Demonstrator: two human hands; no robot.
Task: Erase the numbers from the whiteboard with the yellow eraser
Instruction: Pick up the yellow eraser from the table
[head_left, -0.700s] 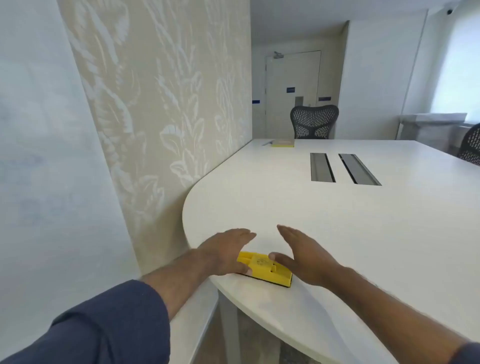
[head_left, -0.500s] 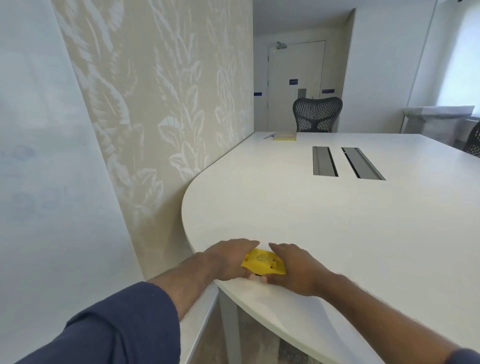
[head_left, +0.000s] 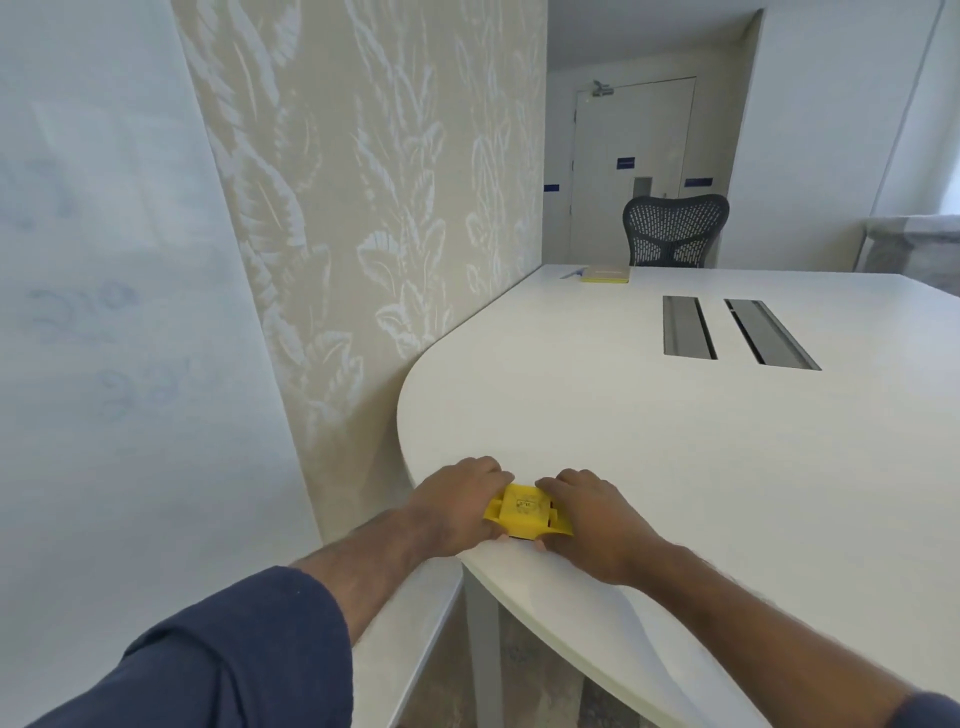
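The yellow eraser (head_left: 525, 512) lies at the near rounded edge of the white table (head_left: 675, 426). My left hand (head_left: 457, 506) grips its left end and my right hand (head_left: 592, 519) grips its right end, fingers curled over it. The whiteboard (head_left: 114, 338) fills the left side of the view and carries faint blue smudged numbers at mid height, well apart from the eraser.
A beige leaf-patterned wall panel (head_left: 374, 208) stands between the whiteboard and the table. Two cable slots (head_left: 737, 332) sit in the tabletop. A yellow-edged pad (head_left: 605, 274) lies at the far end, with a black mesh chair (head_left: 672, 228) and a door behind.
Both hands were open beside the eraser; they have closed in and now grip it from both ends. My view has tilted up slightly.
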